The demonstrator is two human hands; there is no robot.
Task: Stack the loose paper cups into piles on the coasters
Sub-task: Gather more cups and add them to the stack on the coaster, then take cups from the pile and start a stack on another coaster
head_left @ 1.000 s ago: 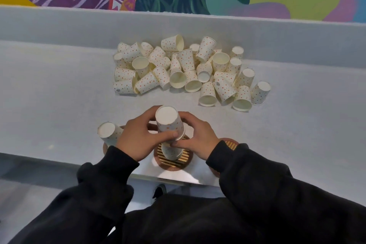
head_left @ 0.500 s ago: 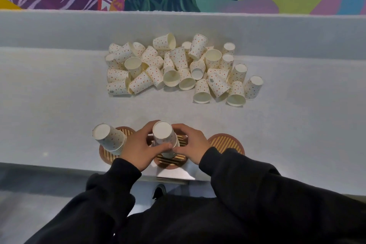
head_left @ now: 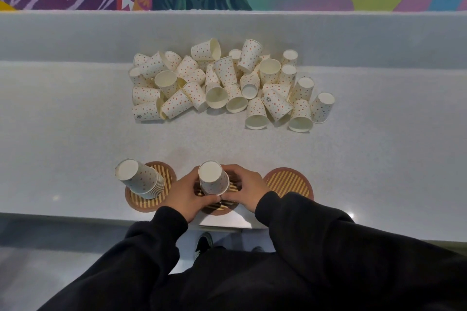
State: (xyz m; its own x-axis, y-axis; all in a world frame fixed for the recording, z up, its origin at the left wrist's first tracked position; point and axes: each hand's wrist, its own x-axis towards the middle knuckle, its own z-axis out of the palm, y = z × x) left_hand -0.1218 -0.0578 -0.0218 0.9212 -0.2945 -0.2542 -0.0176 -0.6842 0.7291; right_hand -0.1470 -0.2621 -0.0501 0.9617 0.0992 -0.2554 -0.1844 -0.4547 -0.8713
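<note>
An upside-down dotted paper cup (head_left: pixel 212 178) stands on the middle coaster (head_left: pixel 219 207). My left hand (head_left: pixel 185 192) and my right hand (head_left: pixel 246 186) curl round its base from both sides, thumbs meeting at the front. A pile of several nested cups (head_left: pixel 141 179) stands upside down on the left coaster (head_left: pixel 149 201). The right coaster (head_left: pixel 289 182) carries nothing. Several loose dotted cups (head_left: pixel 227 83) lie heaped at the back of the counter.
The grey counter's front edge (head_left: pixel 75 216) runs just below the coasters. A raised grey ledge (head_left: pixel 227 33) backs the heap, with a colourful mural above it. Bare counter lies between the heap and the coasters.
The cup held above the middle coaster has come down onto the cup below it. Both hands sank with it and now sit low around its base.
</note>
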